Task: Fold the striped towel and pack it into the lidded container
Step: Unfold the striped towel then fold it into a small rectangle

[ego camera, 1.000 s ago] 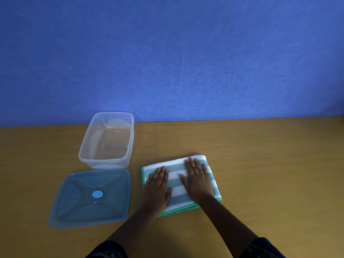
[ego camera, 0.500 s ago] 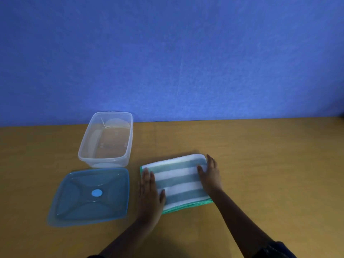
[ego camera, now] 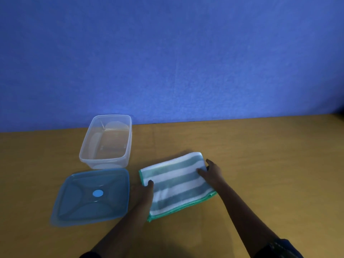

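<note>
The striped towel (ego camera: pixel 176 185), green and white, lies folded into a small rectangle on the wooden table. My left hand (ego camera: pixel 142 192) grips its left edge, thumb on top and fingers hidden below. My right hand (ego camera: pixel 211 171) grips the right edge the same way, thumb lying across the cloth. The clear container (ego camera: pixel 107 142) stands open to the far left of the towel. Its blue lid (ego camera: pixel 91 196) lies flat in front of it, just left of my left hand.
A blue wall rises behind the table (ego camera: pixel 260 155). Bare wood stretches to the right of the towel and along the near edge.
Both hands slid off the top of the towel outward to its left and right edges and now pinch those edges. The towel has turned slightly.
</note>
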